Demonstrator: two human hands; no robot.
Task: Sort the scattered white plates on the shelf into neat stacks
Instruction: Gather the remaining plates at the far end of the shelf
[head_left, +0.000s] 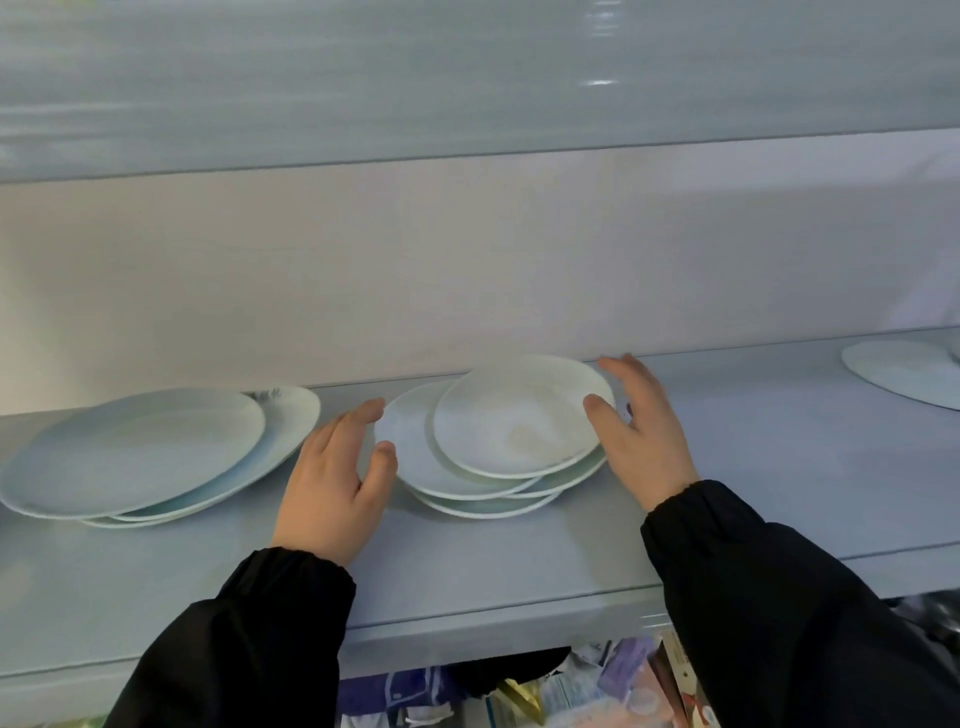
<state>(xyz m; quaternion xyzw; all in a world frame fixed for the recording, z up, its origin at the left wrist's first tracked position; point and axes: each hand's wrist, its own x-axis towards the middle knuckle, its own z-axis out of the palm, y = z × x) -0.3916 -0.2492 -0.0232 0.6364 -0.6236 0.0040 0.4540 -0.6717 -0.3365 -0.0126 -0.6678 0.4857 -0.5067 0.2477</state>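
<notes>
Your spread left hand (332, 467) and right hand (641, 431) flank the skewed pile of small round white plates (410, 447).
Its top plate (519, 415) overhangs toward 2 o'clock, nearest your right hand.

Soft, even, cool light; glare on the upper shelf (602, 83); slight blur, edges bowed

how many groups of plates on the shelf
3: a left pile, a skewed middle pile between left hand and right hand, and a far-right plate cut off by the frame; more may be hidden.
</notes>
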